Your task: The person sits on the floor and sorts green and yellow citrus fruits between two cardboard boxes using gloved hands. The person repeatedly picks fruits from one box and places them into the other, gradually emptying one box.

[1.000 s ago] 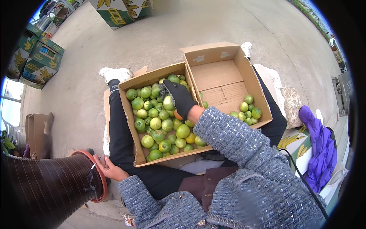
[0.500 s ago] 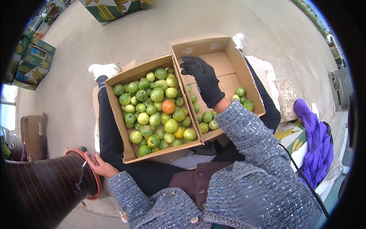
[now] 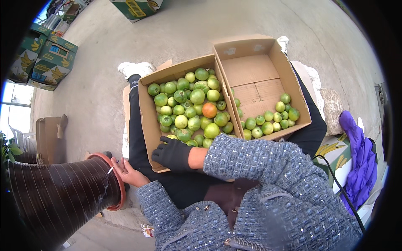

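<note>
My bare left hand (image 3: 130, 173) is at the left beside a brown ribbed pot (image 3: 63, 198) with a reddish rim. A lit white cigarette (image 3: 110, 170) sits between its fingers, smoke trailing below. My right hand (image 3: 173, 154), in a black glove, is over the front left corner of a cardboard box (image 3: 146, 121) full of green tomatoes (image 3: 197, 96). Its fingers curl downward, and whatever they grip is hidden beneath the glove. One orange tomato (image 3: 209, 110) stands out among the green ones. A second cardboard box (image 3: 249, 69) adjoins on the right, with smaller green tomatoes (image 3: 276, 119) along its near side.
Both boxes lie between my outstretched legs. At the right are a banana carton (image 3: 335, 152) and a purple cloth (image 3: 358, 150), with a black cable (image 3: 339, 184) in front. Green cartons (image 3: 52, 62) are stacked far left; another carton (image 3: 136, 8) stands at the back.
My right hand has gone from over the right box to the near left corner of the left one. More small tomatoes show in the right box. The view has shifted; my left hand keeps the cigarette.
</note>
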### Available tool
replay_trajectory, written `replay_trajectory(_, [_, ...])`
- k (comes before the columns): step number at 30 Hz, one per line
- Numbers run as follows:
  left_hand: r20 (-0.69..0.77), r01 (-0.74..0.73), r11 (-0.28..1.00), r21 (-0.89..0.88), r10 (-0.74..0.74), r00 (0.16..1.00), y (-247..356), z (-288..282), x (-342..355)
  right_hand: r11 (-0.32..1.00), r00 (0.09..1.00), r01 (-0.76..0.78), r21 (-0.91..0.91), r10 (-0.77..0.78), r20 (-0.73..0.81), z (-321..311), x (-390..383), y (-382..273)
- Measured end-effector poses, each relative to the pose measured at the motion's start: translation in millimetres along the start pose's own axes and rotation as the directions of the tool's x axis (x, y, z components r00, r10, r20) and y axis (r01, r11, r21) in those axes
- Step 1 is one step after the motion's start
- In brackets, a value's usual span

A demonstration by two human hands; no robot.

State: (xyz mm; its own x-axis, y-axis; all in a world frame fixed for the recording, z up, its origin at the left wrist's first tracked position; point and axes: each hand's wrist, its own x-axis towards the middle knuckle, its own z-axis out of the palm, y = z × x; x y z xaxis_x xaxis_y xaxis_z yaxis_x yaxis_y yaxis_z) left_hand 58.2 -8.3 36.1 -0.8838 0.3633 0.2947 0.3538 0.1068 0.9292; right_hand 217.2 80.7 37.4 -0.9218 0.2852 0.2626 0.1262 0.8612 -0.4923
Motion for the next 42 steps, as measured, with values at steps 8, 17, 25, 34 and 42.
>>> replay_trajectory(8, [0.031, 0.014, 1.000, -0.006, -0.014, 0.999, 6, 7, 0, 0.992, 0.994, -0.035, 0.125, 0.022, 0.105, 1, 13, -2])
replay_trajectory(17, [0.034, -0.078, 0.982, 0.173, 0.073, 0.997, -10, -6, 7, 0.986, 0.996, -0.067, 0.152, 0.057, 0.071, -74, -46, -3])
replay_trajectory(25, [0.038, -0.150, 0.965, 0.217, 0.145, 0.989, -26, -12, 16, 0.485, 0.475, -0.701, -0.522, 0.864, 0.165, -223, -253, 158])
replay_trajectory(34, [0.029, -0.037, 0.990, 0.139, 0.034, 0.999, -4, 6, 7, 0.454, 0.451, -0.452, -0.768, 0.859, 0.243, -190, -298, 189])
replay_trajectory(42, [-0.028, 0.084, 0.996, 0.022, -0.083, 0.996, 10, 2, -2, 0.876, 0.877, -0.481, 0.032, 0.481, -0.008, -216, -142, 116])
